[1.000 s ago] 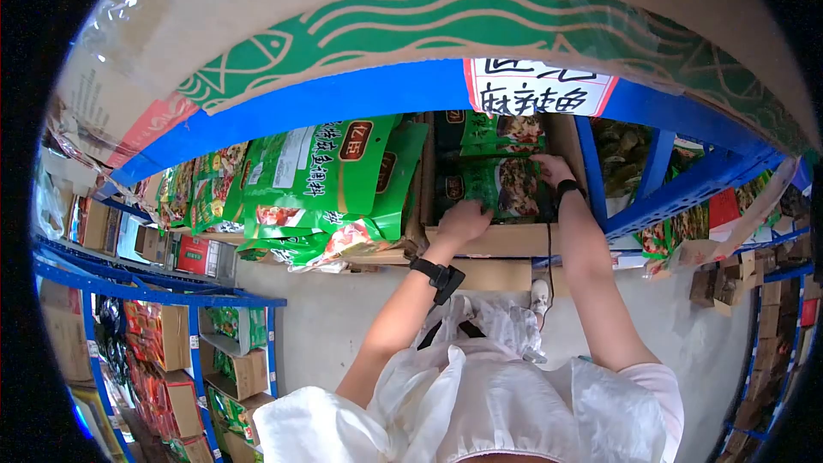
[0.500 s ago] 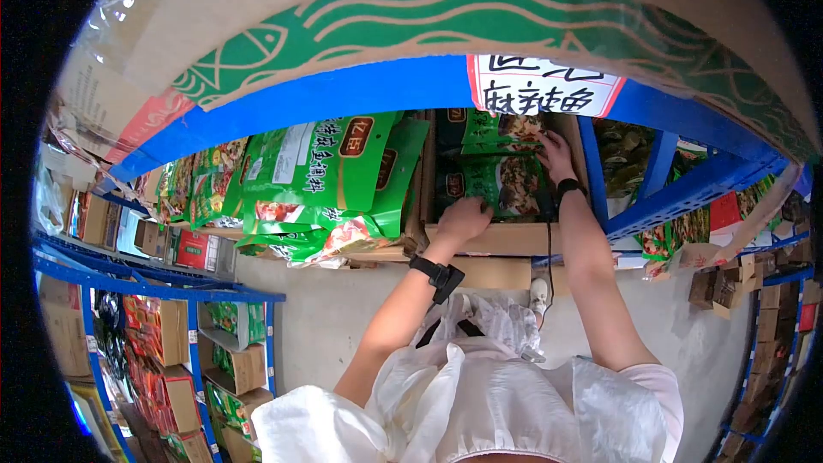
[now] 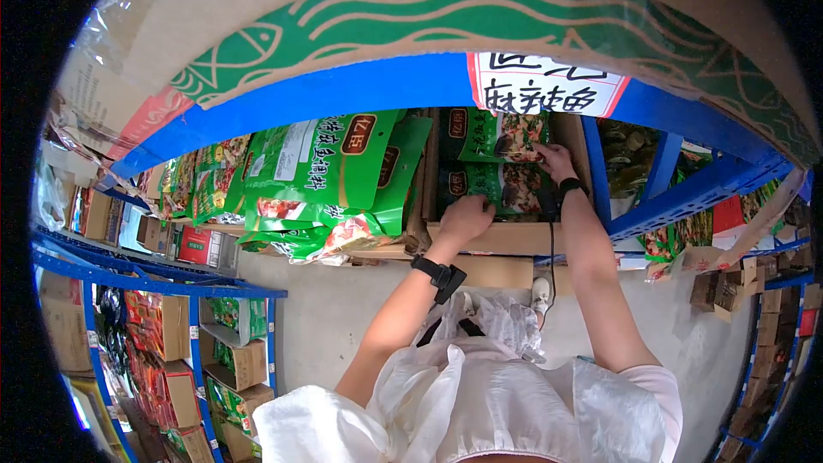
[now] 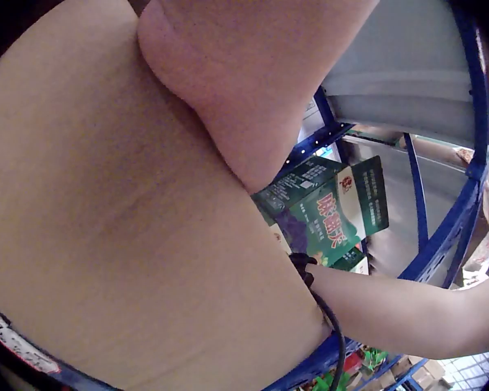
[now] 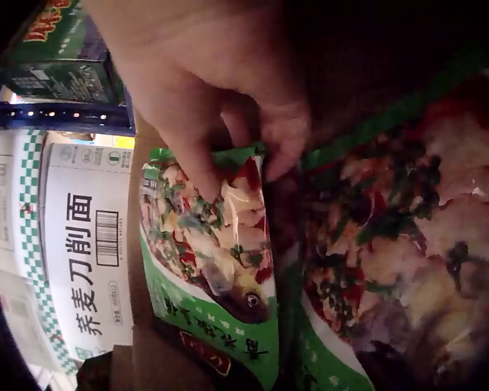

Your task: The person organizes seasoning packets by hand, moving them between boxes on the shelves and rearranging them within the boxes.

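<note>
- A blue metal shelf [image 3: 369,93] arcs across the head view from 9 to 3 o'clock.
- At 1 o'clock on its lower level stands an open brown cardboard box [image 3: 501,240] of dark green printed food packets [image 3: 489,182].
- Just beside the box, at its 9 o'clock, slumps a heap of bright green seasoning pouches [image 3: 317,167].
- At 12 o'clock, a fish-printed brown cardboard carton [image 3: 429,9] sits on the upper level.

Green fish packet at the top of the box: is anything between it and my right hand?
Nothing visible. The right hand already pinches the green fish packet by its upper edge. The left hand sits lower, at the front edge of the cardboard box, clear of that grip.
</note>
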Demonstrator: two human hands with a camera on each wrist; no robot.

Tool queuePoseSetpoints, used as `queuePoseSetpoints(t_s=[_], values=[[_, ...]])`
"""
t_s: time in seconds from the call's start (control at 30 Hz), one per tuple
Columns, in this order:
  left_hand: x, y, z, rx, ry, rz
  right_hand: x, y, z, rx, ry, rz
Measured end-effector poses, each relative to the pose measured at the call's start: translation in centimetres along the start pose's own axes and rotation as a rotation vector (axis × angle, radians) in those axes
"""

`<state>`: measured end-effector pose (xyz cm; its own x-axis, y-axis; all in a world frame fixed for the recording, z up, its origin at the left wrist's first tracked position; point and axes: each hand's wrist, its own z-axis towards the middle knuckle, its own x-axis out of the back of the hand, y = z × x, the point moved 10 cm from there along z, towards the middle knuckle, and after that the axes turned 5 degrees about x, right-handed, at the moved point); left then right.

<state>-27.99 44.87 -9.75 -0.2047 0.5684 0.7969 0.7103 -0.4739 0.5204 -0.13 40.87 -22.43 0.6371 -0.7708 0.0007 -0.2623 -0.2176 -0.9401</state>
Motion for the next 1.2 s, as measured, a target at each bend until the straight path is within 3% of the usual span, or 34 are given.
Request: queuePoseSetpoints(t_s=[0.13, 0.23, 0.33, 0.43, 0.47, 0.57, 0.63, 0.7, 0.87, 1.0, 1.03, 1.13, 1.2], values=[[-0.1, 0.0, 0.0, 0.004, -0.016, 0.003, 0.1, 0.2, -0.4, -0.058, 0.098, 0.037], [-0.1, -0.1, -0.1, 0.012, -0.026, 0.013, -0.7, -0.3, -0.7, -0.035, 0.002, 0.013], [0.6, 0.1, -0.4, -0.012, 0.066, 0.004, -1.6, -1.4, -2.1, -0.001, -0.275, 0.240], [0.8, 0.1, -0.3, -0.040, 0.116, -0.045, -0.7, 0.8, -1.8, -0.283, -0.159, 0.363], [1.4, 0.3, -0.3, -0.095, 0.205, -0.093, 0.3, 1.0, -2.2, -0.307, -0.076, 0.263], [3.2, 1.0, -1.3, -0.242, 0.421, -0.180, 0.3, 2.1, -1.4, -0.287, -0.236, 0.011], [3.8, 1.4, -2.3, -0.305, 0.501, -0.156, 0.6, -0.8, -2.4, -0.029, -0.354, -0.561], [3.3, 1.1, -2.0, -0.286, 0.421, -0.133, -0.1, -3.9, -5.2, 0.049, -0.414, -0.903], [-0.2, 0.4, 0.0, -0.207, 0.121, -0.022, 0.6, -3.9, -8.5, -0.337, -0.391, -1.378], [-1.7, 0.0, 0.6, -0.102, -0.174, -0.055, -1.5, -6.3, -4.4, -0.067, -0.369, -1.356], [-2.1, -0.3, 0.5, -0.059, -0.239, -0.053, -2.0, -6.3, -3.5, -0.033, -0.353, -1.235], [-3.4, -0.5, 1.2, -0.068, -0.316, -0.009, -3.9, -7.8, -2.1, 0.138, -0.272, -0.905], [-2.2, 0.1, 0.6, -0.067, -0.273, 0.017, -3.0, -3.3, 3.3, 0.141, -0.201, -0.834]])
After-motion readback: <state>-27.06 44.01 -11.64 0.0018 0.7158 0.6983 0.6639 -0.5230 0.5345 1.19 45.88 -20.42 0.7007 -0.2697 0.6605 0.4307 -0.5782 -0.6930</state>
